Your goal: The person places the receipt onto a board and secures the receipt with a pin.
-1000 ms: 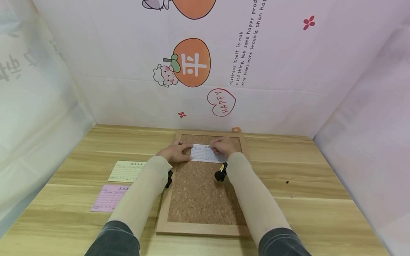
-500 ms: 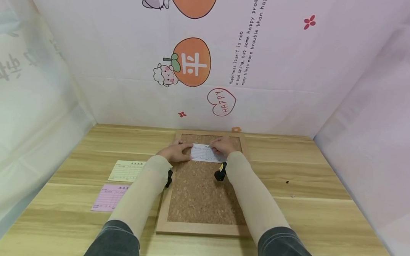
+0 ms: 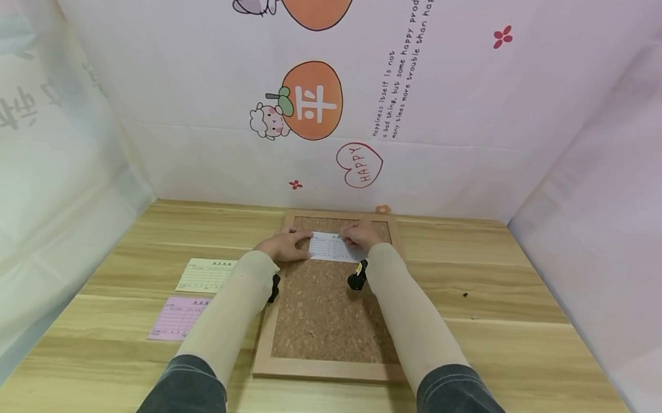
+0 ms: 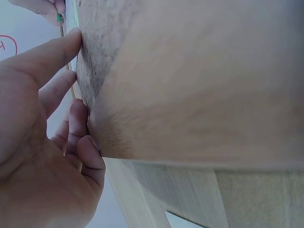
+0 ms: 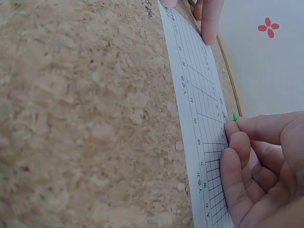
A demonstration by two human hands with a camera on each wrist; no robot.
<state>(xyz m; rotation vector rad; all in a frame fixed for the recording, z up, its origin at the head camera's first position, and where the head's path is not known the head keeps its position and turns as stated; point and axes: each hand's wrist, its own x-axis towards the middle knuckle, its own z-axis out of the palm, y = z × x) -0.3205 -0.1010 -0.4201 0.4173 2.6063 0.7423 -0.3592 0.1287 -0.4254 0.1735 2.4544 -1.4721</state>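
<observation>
A white printed slip (image 3: 329, 248) lies across the upper part of a wood-framed cork board (image 3: 326, 317). My left hand (image 3: 282, 246) touches the slip's left end with thumb and forefinger spread; its other fingers rest over the board's frame. My right hand (image 3: 363, 235) is at the slip's top edge. Between its thumb and forefinger it pinches a green push pin (image 5: 235, 117), most of which the fingertips cover. In the right wrist view the slip (image 5: 190, 109) lies flat on the cork. Whether the pin's point is in the cork is hidden.
Left of the board, a yellow slip (image 3: 203, 276) and a pink slip (image 3: 175, 318) lie on the wooden table (image 3: 502, 362), partly behind the left forearm. A tiny dark bit (image 3: 465, 294) is to the right. A printed white curtain (image 3: 450, 144) stands behind the table.
Both hands keep their places at the slip, and no visible shift of slip or board shows. Only the head view has moved very slightly.
</observation>
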